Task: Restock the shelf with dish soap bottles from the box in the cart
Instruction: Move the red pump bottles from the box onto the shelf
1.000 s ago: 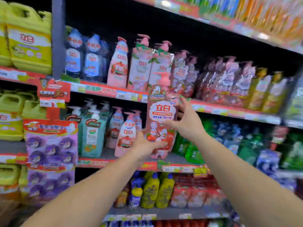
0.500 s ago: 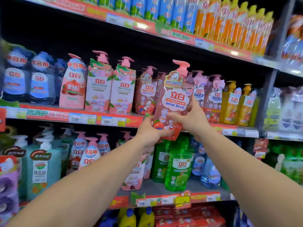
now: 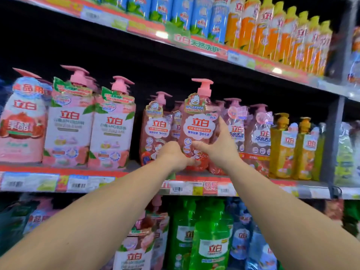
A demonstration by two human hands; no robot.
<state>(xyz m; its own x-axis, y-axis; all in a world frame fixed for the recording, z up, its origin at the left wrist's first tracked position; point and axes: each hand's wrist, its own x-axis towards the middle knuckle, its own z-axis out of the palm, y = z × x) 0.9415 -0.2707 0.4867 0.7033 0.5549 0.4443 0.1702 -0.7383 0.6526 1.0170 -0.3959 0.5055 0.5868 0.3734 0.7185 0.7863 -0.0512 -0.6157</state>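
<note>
While facing the stocked shelving, looked up at three levels of bottles. Saw the middle shelf point(image 3: 136, 184) running left to right, fronted with red strips and price tags. Found on the top shelf point(image 3: 204, 45), far and high, blue bottles point(image 3: 181, 14) to the left and orange bottles point(image 3: 282, 36) to the right, packed side by side. Noted on the middle level, at far left, big opaque pink-and-white pump bottles point(image 3: 70, 123); at centre, translucent red-tinted pump bottles point(image 3: 155, 129) filled with reddish liquid; right of those, paler pink bottles point(image 3: 261, 131); then yellow bottles point(image 3: 282, 149) of amber liquid beside the grey upright. Saw below, nearer, green bottles point(image 3: 210, 240) full of green liquid, blurred.

Held one dish soap bottle point(image 3: 198, 129) upright at the front of the middle level, between the red-tinted row and the paler pink one, its pink pump topping its neighbours. Could not tell whether its base touched the board. Cupped its lower left side with the left hand point(image 3: 173, 154), fingers curled around the base. Clasped its right side with the right hand point(image 3: 220, 149), thumb laid across the front label, forefinger straight up along the edge, other fingers hidden behind.
</note>
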